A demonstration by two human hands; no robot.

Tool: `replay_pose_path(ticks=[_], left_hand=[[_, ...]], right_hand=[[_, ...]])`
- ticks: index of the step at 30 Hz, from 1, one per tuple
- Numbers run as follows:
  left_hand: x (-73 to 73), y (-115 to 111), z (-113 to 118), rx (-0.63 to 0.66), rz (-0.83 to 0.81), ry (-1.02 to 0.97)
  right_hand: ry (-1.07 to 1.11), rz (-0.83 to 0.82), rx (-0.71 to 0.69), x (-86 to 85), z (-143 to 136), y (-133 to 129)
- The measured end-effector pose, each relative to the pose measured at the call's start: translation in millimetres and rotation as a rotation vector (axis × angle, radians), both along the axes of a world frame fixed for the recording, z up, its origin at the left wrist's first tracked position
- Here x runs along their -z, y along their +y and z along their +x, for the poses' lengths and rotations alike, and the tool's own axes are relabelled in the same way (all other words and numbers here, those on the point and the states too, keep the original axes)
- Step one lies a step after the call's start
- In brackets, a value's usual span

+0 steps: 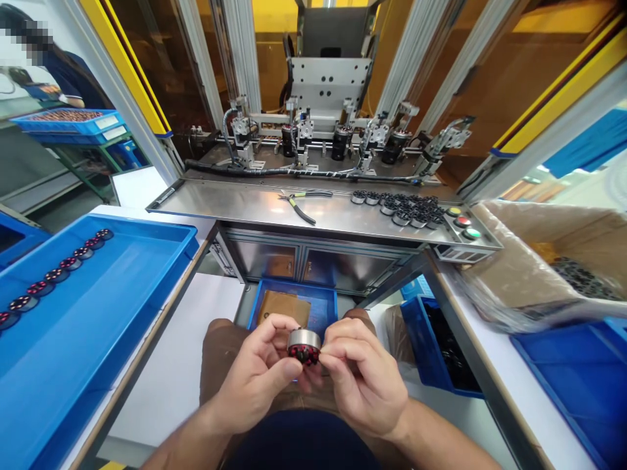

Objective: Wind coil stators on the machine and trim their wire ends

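Both hands angle inward above the lap, left hand point(264, 365) and right hand point(362, 369) with bent fingers. Between them sits a short round part with a smooth silver metal band and red-and-black underside point(304, 346). The left grip is closed around its side; the right fingertips pinch its lower edge.

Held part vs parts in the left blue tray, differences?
Held part has its silver band above its red-and-black side; tray parts show red and black on top. Held part sits between left hand and right hand; tray parts rest in a row in the blue tray. Both are short and round.
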State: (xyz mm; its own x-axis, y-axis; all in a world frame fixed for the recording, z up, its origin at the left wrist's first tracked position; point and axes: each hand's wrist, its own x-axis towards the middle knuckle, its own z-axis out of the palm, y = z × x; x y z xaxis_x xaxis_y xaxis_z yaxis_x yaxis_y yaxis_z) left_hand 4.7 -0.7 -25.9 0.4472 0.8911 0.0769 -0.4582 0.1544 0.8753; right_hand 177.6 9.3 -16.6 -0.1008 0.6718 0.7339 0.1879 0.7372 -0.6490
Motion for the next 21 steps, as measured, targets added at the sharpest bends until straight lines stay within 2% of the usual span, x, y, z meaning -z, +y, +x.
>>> replay_pose_path(ticks=[3, 5, 7, 9, 13, 21], left_hand=[[2.5, 0.1, 1.5, -0.136, 0.140, 0.025], [4.9, 0.5, 1.6, -0.284, 0.299, 0.122], [6.9, 1.1, 1.0, -0.436, 0.472, 0.238], [7.8, 1.8, 0.1, -0.517, 0.607, 0.318], [7.0, 3.5, -1.9, -0.555, 0.712, 0.428], [2.8, 4.4, -4.1, -0.594, 0.777, 0.492]], right_hand=[[0.067, -0.112, 0.010, 2.9, -4.6, -3.4], [0.132, -0.243, -0.004, 6.4, -7.5, -5.3], [0.222, -0.412, -0.057, 10.6, -10.1, -6.0], [0.332, -0.585, -0.159, 15.0, -12.2, -5.2], [0.484, -0.809, -0.329, 21.8, -15.5, -1.5], [0.562, -0.891, -0.357, 24.8, -18.7, 0.0]])
